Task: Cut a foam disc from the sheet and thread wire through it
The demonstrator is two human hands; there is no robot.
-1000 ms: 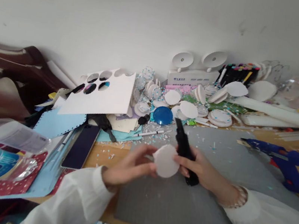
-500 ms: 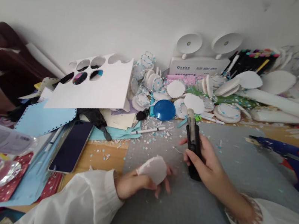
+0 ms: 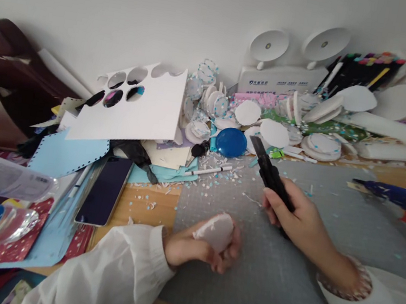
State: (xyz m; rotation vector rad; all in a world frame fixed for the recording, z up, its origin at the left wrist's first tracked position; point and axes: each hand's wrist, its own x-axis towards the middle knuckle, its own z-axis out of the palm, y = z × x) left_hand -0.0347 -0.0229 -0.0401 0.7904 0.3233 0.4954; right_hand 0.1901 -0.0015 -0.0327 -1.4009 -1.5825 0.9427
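Grey matting (image 3: pixel 251 288) lay beneath your left hand (image 3: pixel 202 252), cupped round a white disc (image 3: pixel 217 230)! Right hand (image 3: pixel 298 216) gripped a cutter (image 3: pixel 273 177)!

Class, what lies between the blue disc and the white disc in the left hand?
In the head view, the end of a black-banded white stick and scattered white and pale-blue scraps lie between them, on the grey cutting mat.

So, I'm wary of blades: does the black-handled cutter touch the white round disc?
Apart; the head view shows flat grey mat between cutter and disc.
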